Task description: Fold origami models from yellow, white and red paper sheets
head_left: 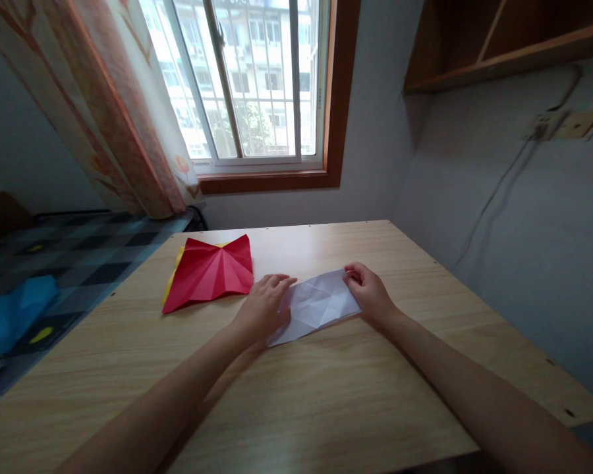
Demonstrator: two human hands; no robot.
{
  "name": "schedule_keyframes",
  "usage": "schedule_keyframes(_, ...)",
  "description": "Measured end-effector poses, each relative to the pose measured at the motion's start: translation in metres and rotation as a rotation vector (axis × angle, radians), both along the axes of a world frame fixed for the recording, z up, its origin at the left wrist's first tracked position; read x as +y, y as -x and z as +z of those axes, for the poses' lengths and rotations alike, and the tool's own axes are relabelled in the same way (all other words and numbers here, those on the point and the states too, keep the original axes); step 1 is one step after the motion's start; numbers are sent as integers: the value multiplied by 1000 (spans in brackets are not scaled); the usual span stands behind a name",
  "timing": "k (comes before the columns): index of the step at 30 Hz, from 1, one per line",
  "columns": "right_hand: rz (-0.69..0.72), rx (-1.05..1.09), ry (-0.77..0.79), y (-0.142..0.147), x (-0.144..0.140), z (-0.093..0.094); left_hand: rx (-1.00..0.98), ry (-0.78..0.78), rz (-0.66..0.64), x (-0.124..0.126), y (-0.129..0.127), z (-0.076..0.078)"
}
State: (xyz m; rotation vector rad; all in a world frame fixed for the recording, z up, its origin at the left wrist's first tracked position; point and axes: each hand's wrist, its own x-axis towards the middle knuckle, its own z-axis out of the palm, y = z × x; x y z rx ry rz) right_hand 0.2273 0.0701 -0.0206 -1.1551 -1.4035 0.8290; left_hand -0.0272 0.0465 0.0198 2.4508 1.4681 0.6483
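By the right grip [373,294], the right end of the white paper [322,299] is pinched between thumb and fingers; by the left grip [263,308], the opposite end is covered, though whether it is clasped or merely pressed cannot be told. The creased sheet is thus spanned between the two grips, over the worktop [296,401]. Light, even tension is best applied from both ends, since paper this thin could easily be wrinkled or skewed by a hard tug. Layers are best squared at the edges before any crease is pressed. Just beyond the left grip, to its left, the red paper [212,273], laid over yellow paper [172,281], should not be brushed.
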Motion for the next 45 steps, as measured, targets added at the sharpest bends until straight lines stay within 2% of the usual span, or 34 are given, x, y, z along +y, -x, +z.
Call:
schedule_keyframes(4, 78, 65, 7, 5, -2, -3, -1, -40, -3, -11, -19, -2)
schedule_keyframes(10, 161, 234, 40, 8, -1, -3, -266, 30, 56, -9, -20, -10)
schedule_keyframes(14, 154, 293, 65, 7, 0, -4, -138, 12, 73, -8, -14, -6)
schedule_keyframes(18, 216, 278, 127, 5, -1, -3, -59, 3, 114, -9, -14, -2)
schedule_keyframes(21, 189, 87, 57, 2, -5, 1, -23, 7, 103, -9, -16, -4)
schedule_keyframes(25, 100, -433, -331, 3, -15, 11, 37, 25, 50, -9, -20, -9)
schedule_keyframes(28, 129, -697, -497, 11, -21, 16, 85, 29, 4, -11, -25, -9)
schedule_keyframes(34, 186, -954, -517, 21, -24, 18, 222, -16, -58, -16, -29, -5)
schedule_keyframes(40, 211, -978, -529, 16, -20, 16, 206, -67, -89, -14, -28, -4)
schedule_keyframes(45, 190, -1035, -544, 11, -14, 14, 256, -185, -101, -11, -24, -5)
